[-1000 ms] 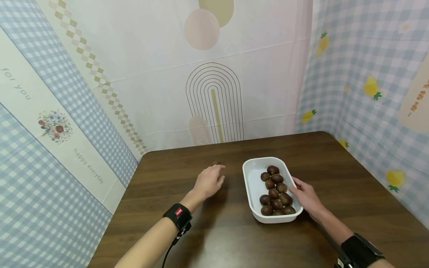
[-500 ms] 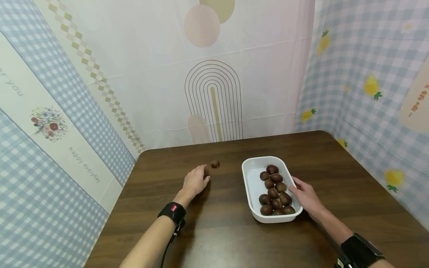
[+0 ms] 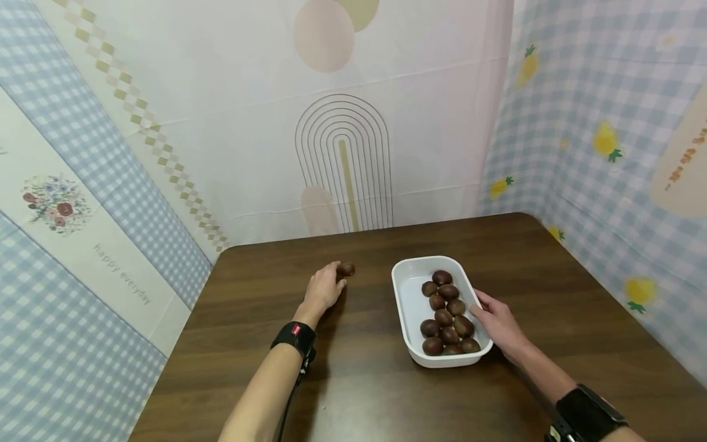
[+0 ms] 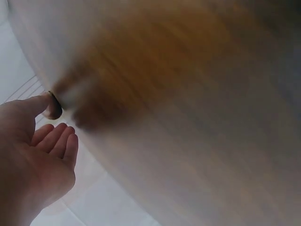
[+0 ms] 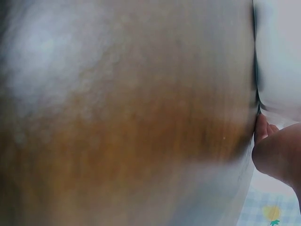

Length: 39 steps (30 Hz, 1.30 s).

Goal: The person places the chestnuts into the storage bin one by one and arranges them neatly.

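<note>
A lone chestnut (image 3: 346,269) lies on the table toward its far edge. My left hand (image 3: 322,290) reaches in from its left side, fingertips right at the nut. In the left wrist view the thumb overlaps the chestnut (image 4: 55,107), and the other fingers are loosely bent and apart from it. To the right stands a white rectangular tray (image 3: 405,309) with several glossy brown chestnuts (image 3: 449,291), mostly along its right side and near end. My right hand (image 3: 501,321) grips the tray's right wall, thumb at the rim, with the other fingers partly hidden outside it.
The dark wood-grain table (image 3: 353,387) reaches back to a patterned cloth backdrop (image 3: 248,153). Checked cloth hangs at both sides. Both wrists wear black bands (image 3: 295,337), and a cable runs from the left one.
My left hand drew back left from the chestnut, uncovering it, then came up against it again. The right hand stays on the tray. The head view has shifted slightly.
</note>
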### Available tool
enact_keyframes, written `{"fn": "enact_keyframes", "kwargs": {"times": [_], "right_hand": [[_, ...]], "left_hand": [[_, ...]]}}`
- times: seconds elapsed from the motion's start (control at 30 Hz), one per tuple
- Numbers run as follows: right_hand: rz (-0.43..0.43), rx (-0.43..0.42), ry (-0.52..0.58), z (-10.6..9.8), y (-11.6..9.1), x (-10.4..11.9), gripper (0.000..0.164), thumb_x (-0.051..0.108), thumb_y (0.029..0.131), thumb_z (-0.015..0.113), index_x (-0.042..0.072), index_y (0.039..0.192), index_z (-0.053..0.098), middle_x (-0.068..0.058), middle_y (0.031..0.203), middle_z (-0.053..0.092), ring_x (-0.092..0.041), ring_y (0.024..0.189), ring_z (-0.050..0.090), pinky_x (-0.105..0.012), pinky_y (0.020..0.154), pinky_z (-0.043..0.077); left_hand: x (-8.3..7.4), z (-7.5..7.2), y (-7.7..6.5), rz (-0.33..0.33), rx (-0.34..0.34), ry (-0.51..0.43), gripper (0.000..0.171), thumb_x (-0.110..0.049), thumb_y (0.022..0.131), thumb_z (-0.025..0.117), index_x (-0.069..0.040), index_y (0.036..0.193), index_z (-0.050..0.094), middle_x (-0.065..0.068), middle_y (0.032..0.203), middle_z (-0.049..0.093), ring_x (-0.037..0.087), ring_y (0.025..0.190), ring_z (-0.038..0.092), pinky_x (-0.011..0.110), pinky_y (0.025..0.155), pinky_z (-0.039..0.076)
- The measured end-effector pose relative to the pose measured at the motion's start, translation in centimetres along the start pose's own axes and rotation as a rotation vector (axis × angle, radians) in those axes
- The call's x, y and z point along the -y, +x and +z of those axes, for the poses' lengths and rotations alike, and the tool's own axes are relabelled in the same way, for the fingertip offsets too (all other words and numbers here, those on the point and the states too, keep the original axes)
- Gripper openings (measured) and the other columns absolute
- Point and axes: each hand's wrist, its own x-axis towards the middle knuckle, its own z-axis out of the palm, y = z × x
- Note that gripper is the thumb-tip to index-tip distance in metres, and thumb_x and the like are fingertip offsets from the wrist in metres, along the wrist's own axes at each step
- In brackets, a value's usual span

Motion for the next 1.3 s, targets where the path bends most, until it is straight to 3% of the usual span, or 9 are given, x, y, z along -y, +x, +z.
{"fn": "enact_keyframes", "kwargs": {"times": [0.3,0.67,1.0,1.3], "right_hand": [[0.006,-0.004,0.008,0.1,-0.1,0.2,0.054,0.005,0.108,0.05,-0.006,0.159,0.041,-0.034,0.143,0.058,-0.016,0.102,0.068,-0.028,0.078,0.06],[0.015,-0.013,0.003,0.6,0.0,0.1,0.052,0.004,0.108,0.05,-0.007,0.158,0.041,-0.034,0.142,0.059,-0.015,0.104,0.068,-0.026,0.08,0.059],[0.01,-0.019,-0.002,0.1,-0.1,0.2,0.054,0.004,0.107,0.05,-0.008,0.159,0.039,-0.036,0.141,0.058,-0.012,0.098,0.068,-0.027,0.077,0.06],[0.006,-0.017,-0.017,0.2,0.0,0.1,0.054,0.004,0.107,0.05,-0.008,0.159,0.04,-0.036,0.14,0.059,-0.012,0.099,0.068,-0.025,0.078,0.059]], "left_hand": [[-0.3,0.9,1.4,-0.023,-0.036,-0.018,0.051,-0.02,0.105,0.071,-0.004,0.151,0.056,0.018,0.148,0.061,0.04,0.135,0.059,0.053,0.112,0.046],[-0.7,0.9,1.4,0.038,-0.076,0.032,0.036,-0.018,0.101,0.076,-0.011,0.136,0.07,0.013,0.133,0.071,0.038,0.121,0.068,0.053,0.101,0.055],[-1.2,-0.4,1.0,0.106,-0.086,0.029,0.04,-0.023,0.101,0.076,-0.01,0.139,0.069,0.012,0.134,0.071,0.034,0.122,0.068,0.051,0.102,0.055],[-3.7,-1.9,0.4,0.239,-0.116,0.023,0.039,-0.021,0.101,0.077,-0.009,0.136,0.071,0.011,0.13,0.073,0.034,0.119,0.068,0.05,0.102,0.054]]}}
